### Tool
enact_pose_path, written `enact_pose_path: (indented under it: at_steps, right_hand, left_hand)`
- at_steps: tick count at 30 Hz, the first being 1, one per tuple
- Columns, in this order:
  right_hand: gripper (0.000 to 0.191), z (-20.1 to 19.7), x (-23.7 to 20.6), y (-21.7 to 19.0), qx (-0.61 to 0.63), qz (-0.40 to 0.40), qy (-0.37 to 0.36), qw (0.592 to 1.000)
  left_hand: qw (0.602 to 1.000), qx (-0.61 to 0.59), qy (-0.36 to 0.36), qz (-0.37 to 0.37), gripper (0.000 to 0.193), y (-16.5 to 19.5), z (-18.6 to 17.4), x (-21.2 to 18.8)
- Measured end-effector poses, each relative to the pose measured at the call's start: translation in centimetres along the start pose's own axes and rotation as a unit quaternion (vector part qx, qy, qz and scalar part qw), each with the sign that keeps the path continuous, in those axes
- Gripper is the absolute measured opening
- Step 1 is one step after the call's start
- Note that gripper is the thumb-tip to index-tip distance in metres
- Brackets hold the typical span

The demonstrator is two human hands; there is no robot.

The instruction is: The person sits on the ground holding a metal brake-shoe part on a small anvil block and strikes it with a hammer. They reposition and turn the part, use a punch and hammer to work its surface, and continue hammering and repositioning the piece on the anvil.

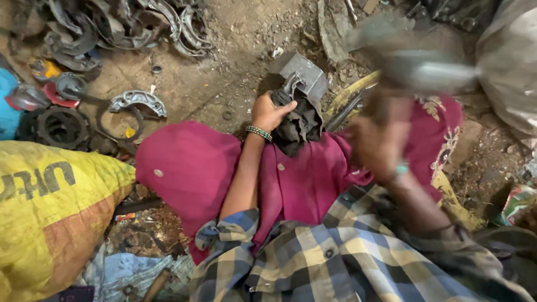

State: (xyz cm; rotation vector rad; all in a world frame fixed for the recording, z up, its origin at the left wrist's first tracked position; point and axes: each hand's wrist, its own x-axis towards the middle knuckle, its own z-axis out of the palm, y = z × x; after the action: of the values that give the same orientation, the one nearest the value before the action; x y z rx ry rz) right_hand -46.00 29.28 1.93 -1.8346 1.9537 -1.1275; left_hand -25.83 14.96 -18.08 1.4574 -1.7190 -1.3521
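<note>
My left hand (269, 112) grips a small curved metal part (289, 89) through a black cloth (301, 126), pressing it against a grey metal block (305, 72) on the dirt ground. My right hand (376, 141), blurred by motion, is raised and closed on the handle of a hammer whose steel head (433, 71) is smeared above and right of the block. A beaded bracelet is on my left wrist. Magenta cloth (190, 168) covers my knees.
A pile of curved metal brake shoes (128, 25) lies at top left, with one loose shoe (138, 101) and a dark gear ring (61, 127) nearer. A yellow sack (50, 207) fills the lower left. A grey sack (512, 61) stands at the right.
</note>
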Motion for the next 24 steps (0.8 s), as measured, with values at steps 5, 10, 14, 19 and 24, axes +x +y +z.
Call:
enact_pose_path:
  at_steps: [5, 10, 14, 19, 24]
  right_hand:
    - [0.044, 3.6, -2.4, 2.7, -0.09, 0.143, -0.135, 0.976]
    - [0.033, -2.9, -0.8, -0.8, 0.045, 0.233, -0.077, 0.968]
    - [0.032, -6.2, 0.2, -3.4, 0.255, 0.084, 0.061, 0.961]
    - [0.037, -2.0, 0.0, -0.4, 0.209, -0.013, 0.052, 0.976]
    - [0.04, 5.1, -1.6, 3.7, -0.109, 0.097, -0.162, 0.976]
  left_hand:
    - [0.997, 0.062, 0.038, 0.003, 0.064, 0.0, -0.1, 0.8]
    - [0.998, 0.052, 0.006, -0.031, 0.062, -0.4, -0.5, 0.5]
    - [0.998, 0.054, 0.023, -0.009, 0.068, -0.5, -0.4, 0.4]
    - [0.997, 0.054, -0.011, -0.047, 0.066, -0.2, -0.7, 0.1]
    - [0.973, 0.213, 0.037, -0.079, 0.066, 1.1, -0.3, 0.2]
